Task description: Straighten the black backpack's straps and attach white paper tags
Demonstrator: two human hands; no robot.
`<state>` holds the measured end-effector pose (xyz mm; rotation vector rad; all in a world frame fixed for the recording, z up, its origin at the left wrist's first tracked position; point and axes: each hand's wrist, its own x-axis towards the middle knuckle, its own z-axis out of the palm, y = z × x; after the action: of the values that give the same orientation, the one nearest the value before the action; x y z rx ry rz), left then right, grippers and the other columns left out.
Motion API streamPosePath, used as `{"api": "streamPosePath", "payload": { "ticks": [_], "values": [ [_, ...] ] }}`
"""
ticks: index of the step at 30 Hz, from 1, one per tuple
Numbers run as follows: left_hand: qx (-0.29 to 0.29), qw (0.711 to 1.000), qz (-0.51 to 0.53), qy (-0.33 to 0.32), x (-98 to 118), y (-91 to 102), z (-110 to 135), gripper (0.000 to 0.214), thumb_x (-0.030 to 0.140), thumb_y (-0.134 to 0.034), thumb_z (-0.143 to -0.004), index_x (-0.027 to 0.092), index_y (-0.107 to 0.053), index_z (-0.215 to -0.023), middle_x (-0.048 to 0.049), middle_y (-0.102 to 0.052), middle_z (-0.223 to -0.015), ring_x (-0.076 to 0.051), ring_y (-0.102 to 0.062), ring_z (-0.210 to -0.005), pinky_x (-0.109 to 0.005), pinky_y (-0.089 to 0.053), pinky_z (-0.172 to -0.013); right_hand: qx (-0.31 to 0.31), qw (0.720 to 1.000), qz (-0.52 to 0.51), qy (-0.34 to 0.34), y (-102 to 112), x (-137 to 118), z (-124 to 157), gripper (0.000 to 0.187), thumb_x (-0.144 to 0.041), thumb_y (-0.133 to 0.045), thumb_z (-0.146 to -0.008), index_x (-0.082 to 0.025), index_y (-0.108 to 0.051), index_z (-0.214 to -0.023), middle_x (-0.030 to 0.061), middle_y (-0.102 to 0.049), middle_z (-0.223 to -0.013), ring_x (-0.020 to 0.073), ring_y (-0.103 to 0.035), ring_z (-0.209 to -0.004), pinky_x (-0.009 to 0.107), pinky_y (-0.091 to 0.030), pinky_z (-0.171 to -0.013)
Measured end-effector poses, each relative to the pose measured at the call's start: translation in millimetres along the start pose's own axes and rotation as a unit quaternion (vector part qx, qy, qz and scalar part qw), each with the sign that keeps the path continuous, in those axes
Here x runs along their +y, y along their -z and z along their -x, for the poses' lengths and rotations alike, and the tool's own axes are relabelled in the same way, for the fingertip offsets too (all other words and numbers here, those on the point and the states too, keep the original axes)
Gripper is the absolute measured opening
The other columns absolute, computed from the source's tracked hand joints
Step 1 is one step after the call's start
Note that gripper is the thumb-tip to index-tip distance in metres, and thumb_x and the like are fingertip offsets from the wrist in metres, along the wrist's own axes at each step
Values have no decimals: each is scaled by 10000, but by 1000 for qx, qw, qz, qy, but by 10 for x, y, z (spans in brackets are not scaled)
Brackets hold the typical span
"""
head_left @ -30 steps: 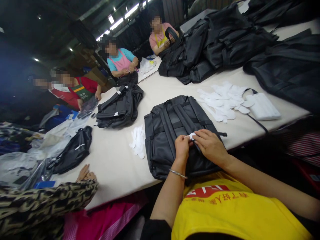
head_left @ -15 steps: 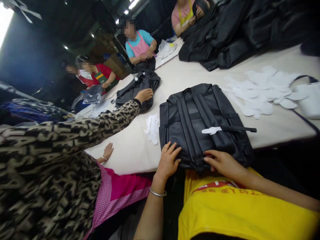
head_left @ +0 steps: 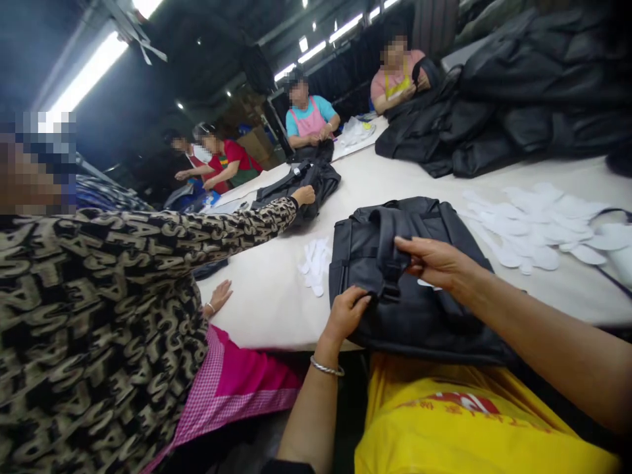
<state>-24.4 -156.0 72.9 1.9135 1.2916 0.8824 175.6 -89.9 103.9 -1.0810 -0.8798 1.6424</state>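
A black backpack (head_left: 424, 329) lies on the table in front of me, its strap side up. My right hand (head_left: 437, 263) is closed on one shoulder strap (head_left: 388, 237), which stands lifted in a loop off the bag. A buckle (head_left: 391, 291) shows at the strap's lower end. To the left of that buckle, my left hand (head_left: 348, 313) is closed with bent fingers on the backpack's black material; exactly which part it pinches is hard to make out. A bit of white shows under my right hand.
White cut-out pieces lie in a small pile (head_left: 315, 266) left of the backpack and a larger pile (head_left: 538, 224) to its right. Black bags (head_left: 513, 99) are heaped behind. A co-worker's patterned sleeve (head_left: 237, 227) reaches over the table (head_left: 266, 309) to another black bag (head_left: 316, 181).
My right hand has risen from the backpack's near edge, lifting the shoulder strap. My left hand's spread fingers have closed on the bag. The view has tilted up, showing more of the room.
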Motion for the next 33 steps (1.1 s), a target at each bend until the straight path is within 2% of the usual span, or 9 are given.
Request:
{"api": "streamPosePath", "payload": {
  "ticks": [2,5,8,13,18,22,25,29,33],
  "values": [
    [26,996,74,34,22,30,-44,213,284,-457,-751,213,-628,-856,-50,-626,-866,-168,-555,-827,-301,-397,-830,22,999,-38,27,7,-215,-125,313,-356,-666,-595,-180,-408,-584,-61,-440,-479,40,-338,-383,182,-264,-360],
    [75,980,181,19,135,57,-154,338,276,-508,-728,218,-550,-1059,-59,-563,-1076,-182,-497,-1008,-294,-351,-898,29,997,-58,32,-43,-401,-245,212,-308,-642,-642,-175,-478,-638,-36,-520,-544,59,-421,-428,190,-344,-395],
    [76,975,208,-3,236,52,-307,446,251,-598,-658,213,-516,-1095,-51,-565,-1069,-179,-497,-1002,-280,-356,-889,28,996,-73,34,-151,-464,-289,84,-227,-595,-695,-162,-544,-683,-12,-574,-597,83,-506,-511,197,-416,-466],
    [34,998,47,8,57,-23,-539,181,293,-503,-728,170,-608,-808,-7,-608,-683,-116,-545,-643,-218,-424,-642,48,991,-125,28,-236,-512,-305,87,-103,-539,-716,-146,-578,-652,-4,-602,-593,80,-532,-527,180,-440,-493],
    [80,990,-115,20,-234,-88,-641,152,247,-468,-752,187,-600,-796,-7,-599,-681,-119,-538,-649,-231,-422,-643,69,984,-165,-23,-163,-327,-314,119,-91,-532,-712,-138,-577,-613,11,-609,-586,94,-541,-528,196,-451,-481],
    [212,952,-222,6,-108,-169,-432,215,188,-464,-750,173,-571,-936,-80,-567,-949,-182,-499,-911,-342,-389,-827,99,976,-192,13,-103,-111,-341,99,-115,-590,-675,-156,-554,-592,-15,-586,-556,94,-533,-509,205,-450,-471],
    [300,929,-218,8,99,-260,-162,264,199,-449,-767,156,-526,-1017,-110,-524,-1003,-194,-466,-973,-371,-374,-864,118,971,-204,33,-80,-86,-384,126,-105,-580,-687,-157,-534,-582,-24,-584,-560,85,-533,-507,204,-458,-488],
    [270,954,-131,-14,221,-277,-71,313,157,-462,-750,177,-491,-1061,-99,-485,-1115,-188,-431,-1057,-368,-354,-912,115,972,-206,-7,-64,-216,-417,141,-85,-505,-743,-140,-541,-618,-17,-586,-559,82,-528,-488,228,-479,-514],
    [138,985,-32,-96,197,-134,-314,424,180,-531,-709,201,-456,-1126,-68,-466,-1186,-195,-394,-1118,-383,-301,-968,93,973,-205,-52,-11,-364,-389,135,-87,-451,-777,-129,-556,-705,4,-597,-564,102,-545,-509,271,-498,-581]
  ]
}}
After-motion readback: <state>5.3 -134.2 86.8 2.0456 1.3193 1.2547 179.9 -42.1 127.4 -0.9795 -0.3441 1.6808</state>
